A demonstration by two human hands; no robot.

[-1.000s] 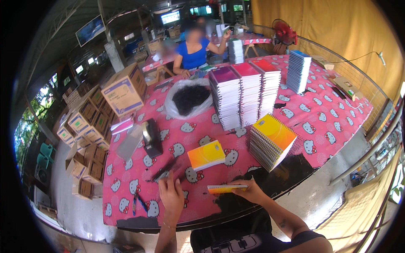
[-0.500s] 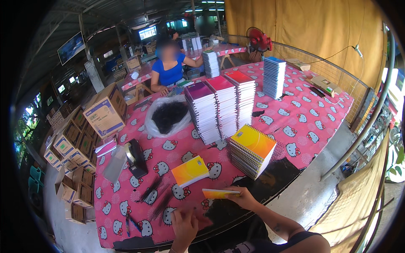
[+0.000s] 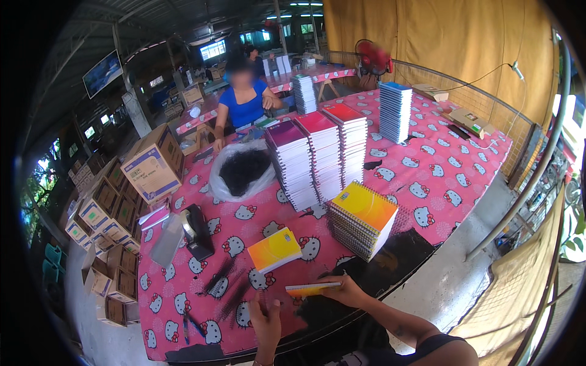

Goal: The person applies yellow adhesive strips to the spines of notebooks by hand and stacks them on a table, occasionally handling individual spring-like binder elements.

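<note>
My right hand (image 3: 345,292) grips a thin yellow-orange notebook pad (image 3: 308,289) by its right end, holding it edge-on above the near table edge. My left hand (image 3: 266,322) is raised beside it, thumb and index finger apart; I make out nothing between them. Just beyond the left hand lie loose black binding coils (image 3: 237,300), with more black coils (image 3: 221,277) behind. A small yellow-orange stack of pads (image 3: 274,250) rests on the tablecloth ahead. To its right stands a taller stack of coil-bound yellow notebooks (image 3: 365,210).
Tall purple and red notebook stacks (image 3: 305,161) stand mid-table, beside a plastic bag of black material (image 3: 244,171). A black tape dispenser (image 3: 196,232) and pliers (image 3: 194,325) are at left. Across the table sits a co-worker (image 3: 245,107). Cartons (image 3: 152,161) line the left side.
The pad in my right hand has shifted slightly left and levelled. My left hand has moved slightly, its thumb and finger spreading. The co-worker's hand has left the far blue-edged notebook stack.
</note>
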